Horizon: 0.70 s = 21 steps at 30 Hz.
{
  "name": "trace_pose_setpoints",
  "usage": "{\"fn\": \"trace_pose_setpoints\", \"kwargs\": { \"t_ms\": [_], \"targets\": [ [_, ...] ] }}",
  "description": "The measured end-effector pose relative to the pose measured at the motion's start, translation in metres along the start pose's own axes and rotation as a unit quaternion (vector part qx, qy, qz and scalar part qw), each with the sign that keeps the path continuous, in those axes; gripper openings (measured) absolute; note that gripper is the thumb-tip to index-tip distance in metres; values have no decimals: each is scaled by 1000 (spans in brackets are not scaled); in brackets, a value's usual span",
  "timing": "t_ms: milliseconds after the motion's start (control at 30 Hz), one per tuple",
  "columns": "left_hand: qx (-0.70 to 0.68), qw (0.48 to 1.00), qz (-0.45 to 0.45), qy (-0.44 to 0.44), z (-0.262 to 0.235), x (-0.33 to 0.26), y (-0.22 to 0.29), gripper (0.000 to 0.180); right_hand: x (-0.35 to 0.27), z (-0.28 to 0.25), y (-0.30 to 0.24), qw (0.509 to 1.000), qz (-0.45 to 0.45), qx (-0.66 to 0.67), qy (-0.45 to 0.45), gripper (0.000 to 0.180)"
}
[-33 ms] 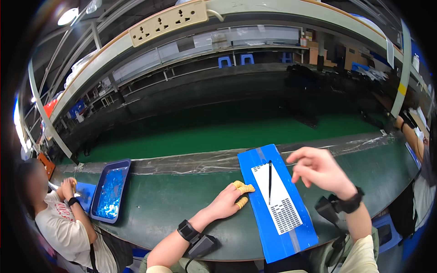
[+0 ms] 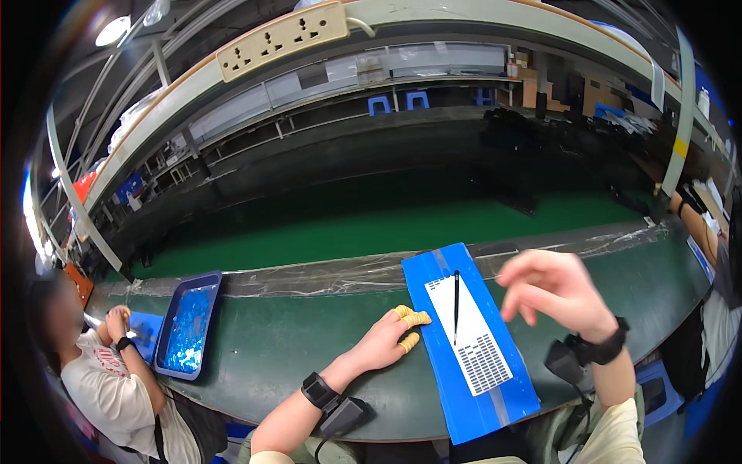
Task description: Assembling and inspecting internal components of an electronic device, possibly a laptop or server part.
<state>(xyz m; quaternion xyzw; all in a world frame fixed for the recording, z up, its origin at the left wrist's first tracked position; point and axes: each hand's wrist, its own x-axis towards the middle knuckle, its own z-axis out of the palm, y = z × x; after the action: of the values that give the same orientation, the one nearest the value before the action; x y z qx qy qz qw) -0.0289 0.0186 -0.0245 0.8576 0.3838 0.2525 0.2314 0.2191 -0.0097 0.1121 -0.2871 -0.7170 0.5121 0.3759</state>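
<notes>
A blue board (image 2: 427, 267) lies on the green worktable, with a white sheet (image 2: 462, 328) on top that carries rows of small dark rectangles, most of them at its near end. A slim black stick-like tool (image 2: 456, 305) rests lengthwise on the sheet; its exact kind is unclear. My left hand (image 2: 380, 341) is open, palm down on the table, with yellow covers on several fingers and fingertips at the board's left edge. Over the board's right side hovers my right hand (image 2: 558, 298), fingers bent, apart and slightly blurred, with nothing visible in them.
A dark blue tray (image 2: 217, 277) of shiny blue pieces stands to the left, beside a seated person (image 2: 116, 371). Across the far side runs a metal beam bearing a power strip (image 2: 282, 40). At the right edge another person's arm (image 2: 698, 230) shows.
My right hand has shifted slightly to the right, its fingers still bent. My left hand, the sheet and the black tool look unmoved apart from a small shift of the whole view.
</notes>
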Motion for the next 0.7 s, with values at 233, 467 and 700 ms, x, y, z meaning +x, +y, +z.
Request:
{"fn": "trace_pose_setpoints", "kwargs": {
  "t_ms": [233,467,700],
  "targets": [
    [-75,997,4,3,1,4,3,26,-75,51,-75,863,-266,391,-179,13],
    [-491,848,143,140,-40,-46,119,41,-64,60,-92,832,-193,479,-204,19],
    [-587,723,289,222,4,-119,229,36,-87,76,-97,798,-173,497,-296,19]
  ]
}}
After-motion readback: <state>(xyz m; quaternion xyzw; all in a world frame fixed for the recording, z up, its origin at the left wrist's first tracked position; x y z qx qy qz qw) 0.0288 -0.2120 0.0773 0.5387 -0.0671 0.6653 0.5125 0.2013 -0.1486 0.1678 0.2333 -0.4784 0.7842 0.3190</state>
